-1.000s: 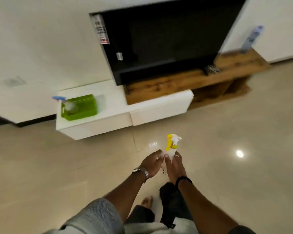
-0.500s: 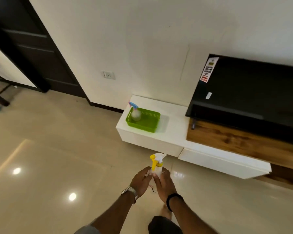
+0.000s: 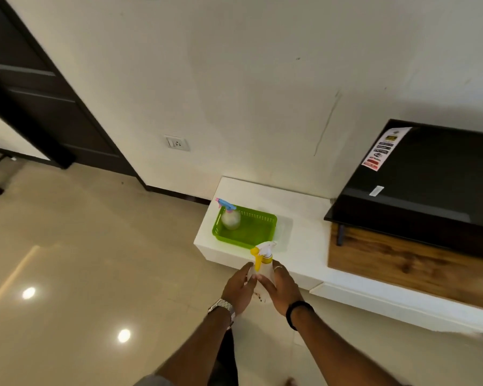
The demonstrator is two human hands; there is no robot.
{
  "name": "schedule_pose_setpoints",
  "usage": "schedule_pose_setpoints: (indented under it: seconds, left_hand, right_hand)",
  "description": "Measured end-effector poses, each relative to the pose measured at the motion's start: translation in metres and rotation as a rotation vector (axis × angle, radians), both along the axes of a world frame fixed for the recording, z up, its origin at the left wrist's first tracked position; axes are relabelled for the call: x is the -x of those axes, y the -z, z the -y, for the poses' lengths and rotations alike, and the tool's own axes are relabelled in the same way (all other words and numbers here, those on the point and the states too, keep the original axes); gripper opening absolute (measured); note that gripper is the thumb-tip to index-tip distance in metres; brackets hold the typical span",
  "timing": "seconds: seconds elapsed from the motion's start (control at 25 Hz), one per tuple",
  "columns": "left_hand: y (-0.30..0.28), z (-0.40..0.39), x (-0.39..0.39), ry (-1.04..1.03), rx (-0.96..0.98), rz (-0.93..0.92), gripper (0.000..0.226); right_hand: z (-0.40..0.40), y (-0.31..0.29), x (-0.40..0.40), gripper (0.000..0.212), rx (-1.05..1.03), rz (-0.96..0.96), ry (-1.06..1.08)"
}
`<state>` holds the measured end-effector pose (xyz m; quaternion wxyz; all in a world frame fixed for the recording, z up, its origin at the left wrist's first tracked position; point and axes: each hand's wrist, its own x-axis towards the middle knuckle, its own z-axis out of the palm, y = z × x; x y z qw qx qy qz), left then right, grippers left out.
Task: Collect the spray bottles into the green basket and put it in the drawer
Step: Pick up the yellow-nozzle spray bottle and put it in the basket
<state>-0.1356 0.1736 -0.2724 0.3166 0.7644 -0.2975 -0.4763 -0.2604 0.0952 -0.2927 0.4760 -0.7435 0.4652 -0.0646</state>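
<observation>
**Yellow-trigger bottle in hand, short of the basket**

Obs.: the spray bottle with the yellow trigger (image 3: 263, 267) is upright in the air, just in front of the white surface (image 3: 304, 218), not yet over the green basket (image 3: 251, 232). Left hand (image 3: 239, 288) and right hand (image 3: 283, 288) both wrap its body from opposite sides; each grip is grasping the bottle, fingers curled round it.

The basket sits on the surface near its left end. One bottle, with a blue trigger (image 3: 229, 215), already stands in its far-left corner (leaning slightly, as far as can be told). The rest of the basket floor shows bare.

Drawer fronts (image 3: 374, 299) below the surface appear closed. A dark television (image 3: 430, 185) stands to the right on a wooden shelf (image 3: 402, 263).

Risks, judged: the basket is light and near the edge, so a bottle set down hard against its near wall could shove it or tip it off. Knocking the standing bottle could topple it.
</observation>
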Motion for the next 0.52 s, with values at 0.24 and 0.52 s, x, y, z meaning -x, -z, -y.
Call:
schedule_pose_setpoints:
  seconds: [0.24, 0.52]
  left_hand:
    - [0.048, 0.087, -0.095, 0.254, -0.063, 0.059, 0.048]
    - [0.154, 0.170, -0.162, 0.287, -0.073, 0.114, 0.050]
  right_hand:
    - [0.068, 0.035, -0.081, 0.044, -0.074, -0.110, 0.114]
    - [0.147, 0.132, -0.163, 0.054, -0.009, -0.090, 0.163]
